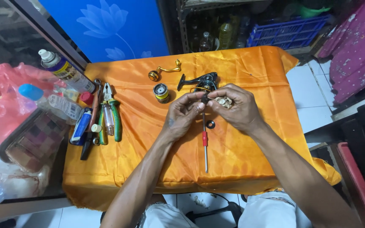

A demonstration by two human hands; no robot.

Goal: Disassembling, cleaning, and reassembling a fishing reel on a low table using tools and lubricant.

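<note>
Orange cloth [241, 143] covers a small table, blue wall panel behind, white tiles below. Both hands meet over the middle of the table, toward the far edge. Left hand [181, 115] pinches a small dark part [205, 99] between thumb and forefinger, fingers curled tight around it. Right hand [238, 109] cups a crumpled pale rag [224, 101] and presses it against that same part, fingers clenched. Looks like a cleaning step on a stripped fishing reel, the part being wiped between the two hands; by my reading, the next move calls for a steady pinch and a slow turn of the part so the rag reaches every face. Both wrists hang just above the cloth, forearms coming in from the near edge and converging in a V, elbows wide. Right behind the hands lies the reel body [199, 81], black, on its side. Spool [162, 92] stands just left of it, and the gold crank handle [164, 71] sits near the far edge. Below the hands, a screwdriver [205, 143] with a red grip points toward the near edge, a black washer [210, 124] just beside it. Along the left edge: green pliers [111, 113] and a spray bottle [66, 71].
</note>
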